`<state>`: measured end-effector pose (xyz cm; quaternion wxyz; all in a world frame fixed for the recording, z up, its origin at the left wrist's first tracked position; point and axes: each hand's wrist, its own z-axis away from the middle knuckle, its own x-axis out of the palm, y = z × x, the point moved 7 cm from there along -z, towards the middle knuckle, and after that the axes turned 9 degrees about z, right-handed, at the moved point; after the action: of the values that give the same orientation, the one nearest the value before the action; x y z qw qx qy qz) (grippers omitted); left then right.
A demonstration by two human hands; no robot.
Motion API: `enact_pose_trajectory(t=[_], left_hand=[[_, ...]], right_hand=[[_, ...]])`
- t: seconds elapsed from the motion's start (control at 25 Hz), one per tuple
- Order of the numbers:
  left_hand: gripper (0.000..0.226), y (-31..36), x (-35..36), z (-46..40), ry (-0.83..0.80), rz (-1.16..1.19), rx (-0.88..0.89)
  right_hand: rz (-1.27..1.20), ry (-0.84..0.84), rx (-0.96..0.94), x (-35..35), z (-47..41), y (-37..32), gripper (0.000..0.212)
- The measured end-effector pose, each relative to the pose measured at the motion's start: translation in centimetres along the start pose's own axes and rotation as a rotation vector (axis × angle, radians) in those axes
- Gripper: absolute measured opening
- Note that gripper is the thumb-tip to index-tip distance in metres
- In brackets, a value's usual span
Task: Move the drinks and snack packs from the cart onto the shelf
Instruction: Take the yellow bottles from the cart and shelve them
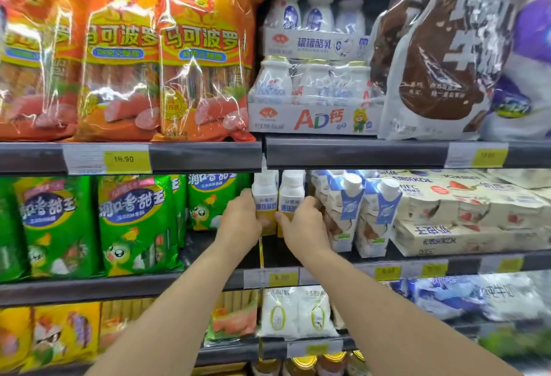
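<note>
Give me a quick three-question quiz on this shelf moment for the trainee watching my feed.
1. True or false: the left hand and the right hand each grip a white and yellow bottle, the left bottle and the right bottle, on the middle shelf.
2. What stands directly right of the two bottles? A) blue and white cartons B) green snack packs C) glass jars
3. Fill in: the orange sausage packs sit on the ____ shelf.

Key: 1 true; 2 A; 3 top
</note>
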<state>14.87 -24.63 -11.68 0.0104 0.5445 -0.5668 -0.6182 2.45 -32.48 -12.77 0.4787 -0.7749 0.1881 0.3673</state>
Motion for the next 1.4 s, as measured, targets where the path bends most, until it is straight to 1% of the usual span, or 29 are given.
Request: enact_pose_trajectory(t=[0.12, 0.24, 0.32, 0.4, 0.48, 0.6, 0.92, 1.04, 1.2, 1.4], left_hand=[[0.041, 0.1, 0.0, 0.1, 0.005, 0.023, 0.002], [0.042, 0.2, -0.1, 0.0, 0.006, 0.022, 0.012], [0.042, 0.1, 0.1, -0.1, 0.006, 0.030, 0.013], [0.043, 0.0, 0.2, -0.2, 0.000, 0.037, 0.015], [0.044, -0.2, 0.3, -0.4, -0.003, 0.048, 0.011], [0.044, -0.2, 0.3, -0.5, -0.006, 0.032, 0.000], [0.043, 0.2, 0.8, -0.7, -0.021, 0.014, 0.004], [0.046, -0.1, 0.7, -0.8, -0.018, 0.050, 0.011], [0.049, -0.4, 0.6, -0.8, -0.015, 0.056, 0.017], [0.049, -0.2, 0.6, -0.6, 0.001, 0.049, 0.017]], right_hand=[[0.033, 0.019, 0.015, 0.4, -0.2, 0.1, 0.035], [0.095, 0.057, 0.037, 0.4, -0.2, 0.3, 0.041], [0.067, 0.080, 0.047, 0.3, -0.2, 0.4, 0.039], [0.060, 0.051, 0.043, 0.4, -0.6, 0.4, 0.040], [0.116, 0.010, 0.027, 0.2, -1.0, 0.4, 0.040], [0.134, 0.016, 0.015, -0.2, -1.1, 0.5, 0.040], [0.082, -0.074, 0.051, 1.0, -1.3, 0.3, 0.038], [0.113, -0.081, 0.044, 0.9, -1.0, 0.3, 0.036], [0.039, -0.069, 0.092, 1.1, -0.9, 0.3, 0.037], [0.033, -0.088, 0.116, 0.8, -0.6, 0.2, 0.037]])
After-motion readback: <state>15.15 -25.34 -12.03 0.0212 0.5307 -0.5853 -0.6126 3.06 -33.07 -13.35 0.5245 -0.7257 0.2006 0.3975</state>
